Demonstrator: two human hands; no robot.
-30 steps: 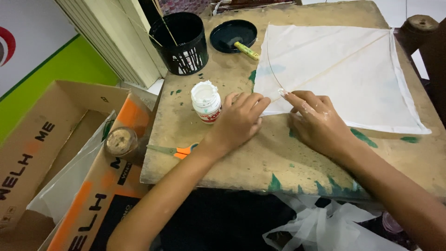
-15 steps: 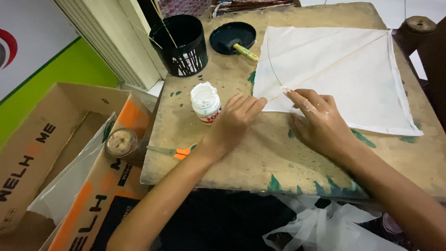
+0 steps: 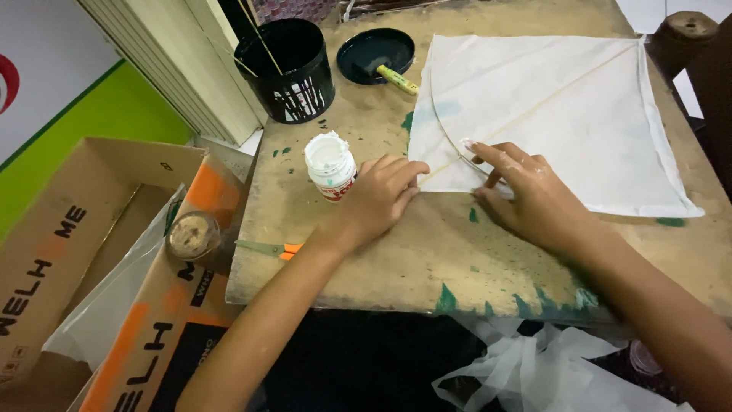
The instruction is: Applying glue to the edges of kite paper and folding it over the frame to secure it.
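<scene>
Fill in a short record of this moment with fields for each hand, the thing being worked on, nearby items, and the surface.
Left hand: left hand lies flat on the near corner of the white paper kite.
Right hand: right hand presses the kite's thin stick frame with its fingertips.
Nearby items: open white glue bottle beside the left hand; black basket; dark dish holding a yellow-handled brush.
Surface: paint-stained wooden table.
Off the table: cardboard box at left.

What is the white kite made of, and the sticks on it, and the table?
The kite looks like thin matte paper: it lies flat, with the sticks showing faintly through. The sticks look like slim pale wood or bamboo; I cannot tell which. The table seems bare, worn wood, marked with green paint.
</scene>
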